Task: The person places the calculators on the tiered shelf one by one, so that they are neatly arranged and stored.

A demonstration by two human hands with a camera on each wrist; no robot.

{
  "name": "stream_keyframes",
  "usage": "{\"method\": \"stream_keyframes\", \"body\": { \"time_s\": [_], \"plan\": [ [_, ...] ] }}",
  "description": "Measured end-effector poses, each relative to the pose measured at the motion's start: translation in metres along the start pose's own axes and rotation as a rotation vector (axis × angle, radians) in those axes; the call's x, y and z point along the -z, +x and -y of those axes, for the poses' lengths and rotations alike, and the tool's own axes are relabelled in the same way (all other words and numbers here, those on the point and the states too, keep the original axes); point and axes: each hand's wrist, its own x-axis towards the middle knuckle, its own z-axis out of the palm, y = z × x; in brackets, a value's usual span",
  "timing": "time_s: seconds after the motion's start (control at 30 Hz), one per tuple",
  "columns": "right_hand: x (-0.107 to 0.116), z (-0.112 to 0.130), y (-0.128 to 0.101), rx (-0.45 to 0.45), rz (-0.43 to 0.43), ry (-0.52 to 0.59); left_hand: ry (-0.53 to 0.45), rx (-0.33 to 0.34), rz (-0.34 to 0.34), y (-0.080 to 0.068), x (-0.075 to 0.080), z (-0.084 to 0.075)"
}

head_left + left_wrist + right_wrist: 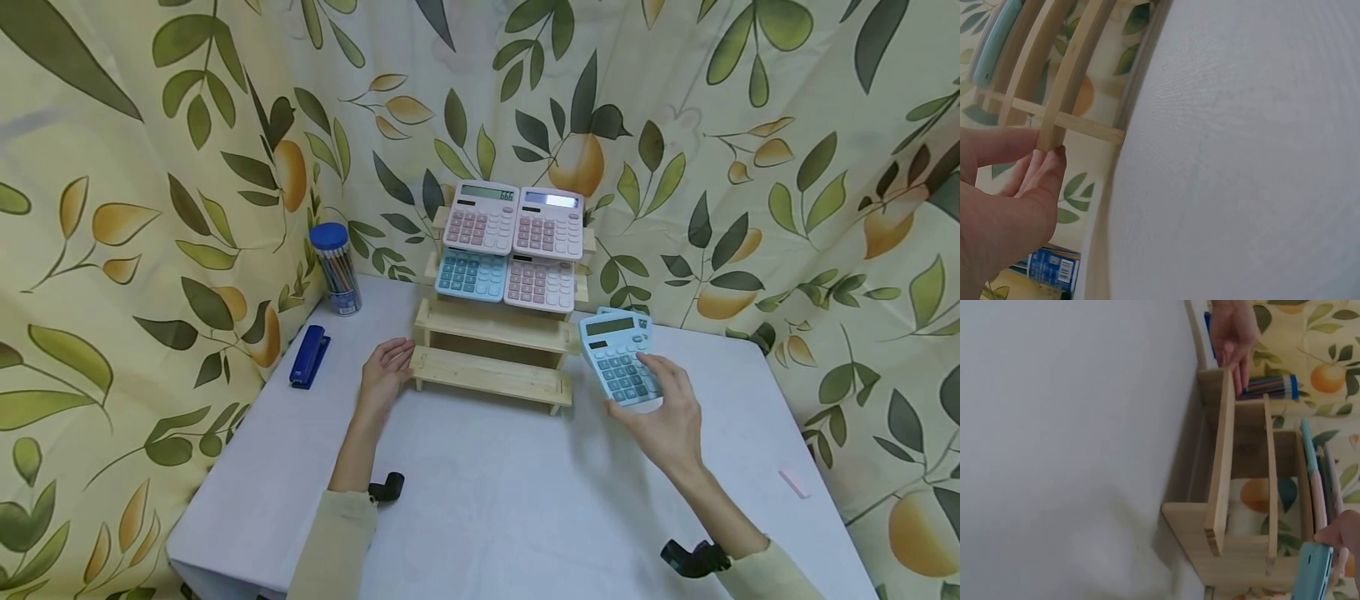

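Note:
A wooden tiered stand (491, 375) stands toward the back of the table. My left hand (382, 379) pinches the left end of its lowest shelf, thumb on one face and fingers on the other in the left wrist view. To the right of the stand, my right hand (667, 417) grips a light blue calculator (622, 354) by its lower right side, its display facing up. Another light blue edge shows behind its top. On the upper tiers lean two whitish-pink calculators, above a blue calculator (471, 275) and another pink one (540, 285). The two lower shelves are bare.
A blue-lidded jar of pencils (337, 271) stands at the back left, with a blue stapler (309, 358) in front of it. A small pink strip (795, 483) lies at the table's right. Leaf-patterned curtain (420, 75) hangs close behind.

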Motion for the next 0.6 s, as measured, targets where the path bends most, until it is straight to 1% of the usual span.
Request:
{"method": "stream_keyframes", "body": {
  "time_s": [0.3, 0.6],
  "plan": [
    [-0.004, 0.008, -0.002, 0.012, -0.001, 0.001, -0.006, -0.006, 0.005, 0.002, 0.001, 0.001],
    [-0.008, 0.012, -0.003, 0.01, 0.016, 0.02, -0.005, 0.004, -0.009, 0.001, 0.0, 0.0]
  ]
}}
